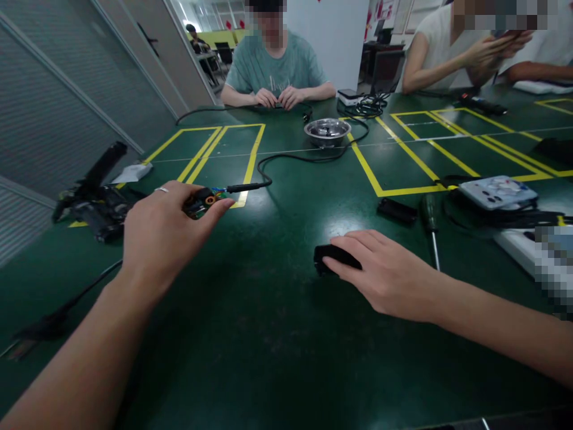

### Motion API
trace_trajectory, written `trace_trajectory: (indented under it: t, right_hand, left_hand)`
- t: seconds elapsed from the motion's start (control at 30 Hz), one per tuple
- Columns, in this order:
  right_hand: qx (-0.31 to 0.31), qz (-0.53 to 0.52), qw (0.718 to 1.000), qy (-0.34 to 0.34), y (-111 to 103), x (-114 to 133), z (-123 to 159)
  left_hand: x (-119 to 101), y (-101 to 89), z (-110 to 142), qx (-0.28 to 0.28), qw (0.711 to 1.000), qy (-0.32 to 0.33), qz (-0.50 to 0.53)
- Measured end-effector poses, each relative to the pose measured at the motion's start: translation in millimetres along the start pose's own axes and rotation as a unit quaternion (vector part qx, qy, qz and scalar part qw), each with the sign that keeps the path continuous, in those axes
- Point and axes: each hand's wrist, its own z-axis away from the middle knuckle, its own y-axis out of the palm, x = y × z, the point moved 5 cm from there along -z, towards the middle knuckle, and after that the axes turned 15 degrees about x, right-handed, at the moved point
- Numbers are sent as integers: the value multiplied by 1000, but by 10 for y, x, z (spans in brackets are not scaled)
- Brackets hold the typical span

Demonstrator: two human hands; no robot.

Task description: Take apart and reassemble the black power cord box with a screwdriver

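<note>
One circuit board (209,202) is in the left hand (163,230), over the left part of the green table (250,334), pinched between the thumb on its near side and fingers curled round its far side, so the grip is only as wide as the board. Its long axis seems to run roughly left to right, though the fingers hide much of it; the right end, with thin coloured wires, meets a black cable (293,158). From there the cable's stiff sleeve points right, and the cable bends back past a metal bowl (327,132). The right hand (380,269) is partly closed round a black shell (333,258), thumb on the near side and fingers over the top. The shell also lies lengthwise left to right, its bare end pointing left toward the board, well apart from it; whether it touches the table I cannot tell. Beyond the right hand lies a black part (397,211), its long axis slanting nearer toward the right. Just beside it, a screwdriver (430,215) has its handle away and its shaft toward the wearer, near a phone (498,192).
</note>
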Motion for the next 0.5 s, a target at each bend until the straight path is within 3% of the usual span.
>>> trace_trajectory:
  t: [0.07, 0.23, 0.4, 0.5]
  right_hand:
    - [-12, -11, 1000, -5, 3, 81, 107]
    - [17, -88, 996, -19, 250, 139, 162]
    - [-101, -121, 987, -16, 98, -2, 310]
    - [-135, -104, 985, -2, 3, -50, 367]
  left_hand:
    - [-144, -13, 46, 0, 1000, 23, 8]
    - [-455, 100, 131, 29, 996, 77, 41]
    - [-724, 120, 267, 27, 985, 110, 131]
    - [-931, 78, 419, 43, 967, 156, 194]
